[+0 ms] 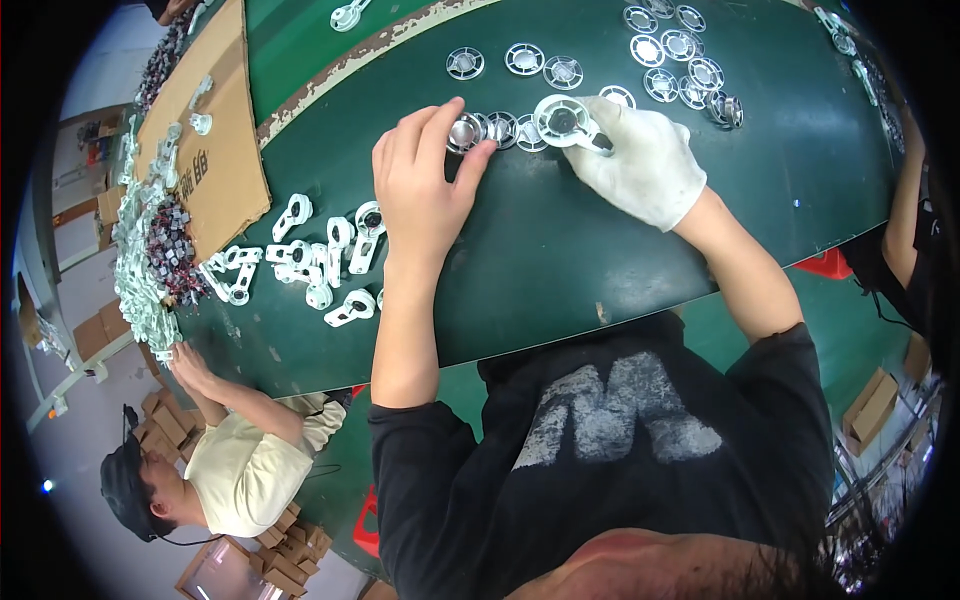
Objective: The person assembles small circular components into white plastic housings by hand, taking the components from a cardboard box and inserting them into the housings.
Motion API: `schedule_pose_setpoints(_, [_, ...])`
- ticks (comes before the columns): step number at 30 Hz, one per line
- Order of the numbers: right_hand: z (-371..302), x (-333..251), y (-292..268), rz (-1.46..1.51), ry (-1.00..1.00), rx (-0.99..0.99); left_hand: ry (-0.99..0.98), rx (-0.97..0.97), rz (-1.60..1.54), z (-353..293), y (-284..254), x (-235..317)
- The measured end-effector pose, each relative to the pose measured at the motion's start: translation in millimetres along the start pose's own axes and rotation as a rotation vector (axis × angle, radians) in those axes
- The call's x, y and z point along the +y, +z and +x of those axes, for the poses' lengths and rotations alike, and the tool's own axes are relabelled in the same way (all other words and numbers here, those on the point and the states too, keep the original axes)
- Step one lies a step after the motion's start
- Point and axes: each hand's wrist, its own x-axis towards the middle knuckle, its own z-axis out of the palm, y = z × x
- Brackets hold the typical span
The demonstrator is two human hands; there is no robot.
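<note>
at upper centre, the gloved right hand pinches one white ring-ended part, while the left hand, fingers curled slightly apart, grips one silver ring below three spoked discs.

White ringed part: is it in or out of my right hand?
In: the gloved right hand holds the white ringed part near its ring.
</note>
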Motion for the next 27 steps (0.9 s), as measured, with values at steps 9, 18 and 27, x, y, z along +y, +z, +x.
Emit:
schedule_pose_setpoints(9, [-9.9,-30.3,-1.0,-0.004,0.044,-0.598,0.147,0.074,-0.103,-15.3,-5.3,36.4])
schedule_pose_setpoints(18, [-11.6,-16.4,-1.7,0.046,0.027,-0.436,0.169,-0.040,-0.288,-13.5,-0.3,32.4])
schedule_pose_setpoints(27, [-8.2,-14.2,-8.0,0.007,-0.004,-0.510,0.126,-0.093,-0.446,-12.6,1.1,29.1])
